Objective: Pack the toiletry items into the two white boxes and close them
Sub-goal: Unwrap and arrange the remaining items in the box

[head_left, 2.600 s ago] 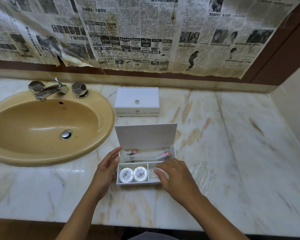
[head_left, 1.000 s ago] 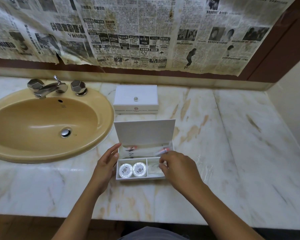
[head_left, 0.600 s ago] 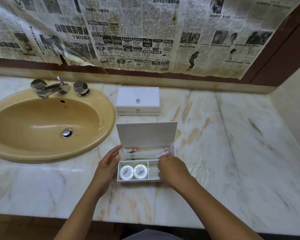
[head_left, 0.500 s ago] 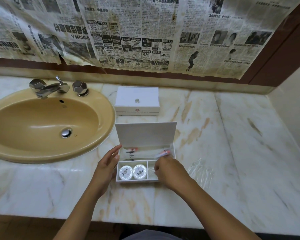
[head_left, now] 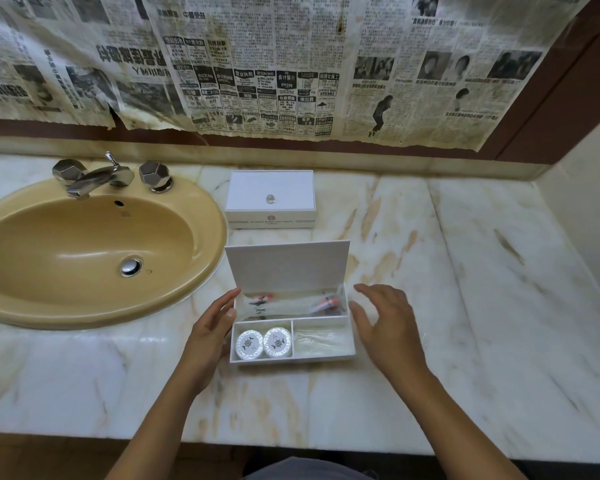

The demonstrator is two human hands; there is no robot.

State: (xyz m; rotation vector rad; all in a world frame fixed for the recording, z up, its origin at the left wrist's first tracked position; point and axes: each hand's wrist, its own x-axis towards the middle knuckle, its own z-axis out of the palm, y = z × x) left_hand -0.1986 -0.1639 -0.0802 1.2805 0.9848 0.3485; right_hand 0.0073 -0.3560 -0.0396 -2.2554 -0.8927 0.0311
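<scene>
While the left hand (head_left: pixel 211 329) rests flat against the open box (head_left: pixel 292 359), its right hand (head_left: pixel 388 329) hovers spread just beside it; tip the upright lid (head_left: pixel 286 266) down evenly. Behind sits the closed box (head_left: pixel 271 199).

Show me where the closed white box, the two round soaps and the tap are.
closed white box (head_left: pixel 271 190), head view, on its lid, just above the small knob.
round soaps (head_left: pixel 264 342), head view, where the two wrapped discs meet.
tap (head_left: pixel 94 178), head view, on the chrome spout.
</scene>
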